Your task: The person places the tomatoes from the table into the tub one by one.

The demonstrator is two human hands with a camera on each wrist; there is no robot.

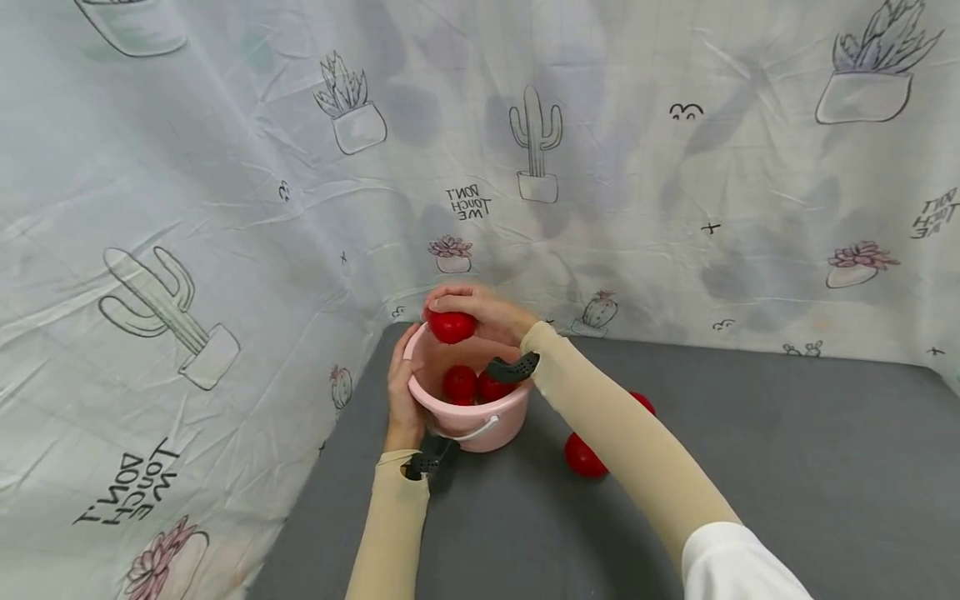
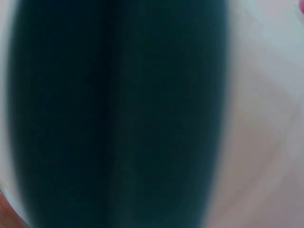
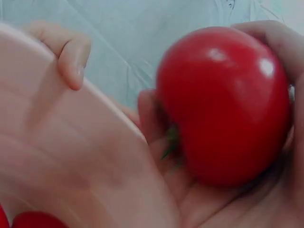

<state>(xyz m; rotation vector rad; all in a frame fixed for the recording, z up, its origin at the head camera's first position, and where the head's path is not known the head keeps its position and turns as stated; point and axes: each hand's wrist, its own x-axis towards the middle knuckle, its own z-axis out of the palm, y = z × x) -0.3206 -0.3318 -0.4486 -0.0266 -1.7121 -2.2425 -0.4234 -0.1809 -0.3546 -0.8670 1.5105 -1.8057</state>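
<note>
Red tomato [image 1: 452,327], 1: right hand [image 1: 487,307] grasping, at far side of pink bucket [image 1: 512,423]; left hand [image 1: 403,390] clasping bucket's left side. Step, seemingly: loading; next calls for lowering, loosening.

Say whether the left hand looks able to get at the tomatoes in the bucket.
Probably not yet: the left hand holds the bucket by its side and rim, so would likely need to let go. The right hand, gripping another tomato, also crowds the opening above the tomatoes inside.
</note>
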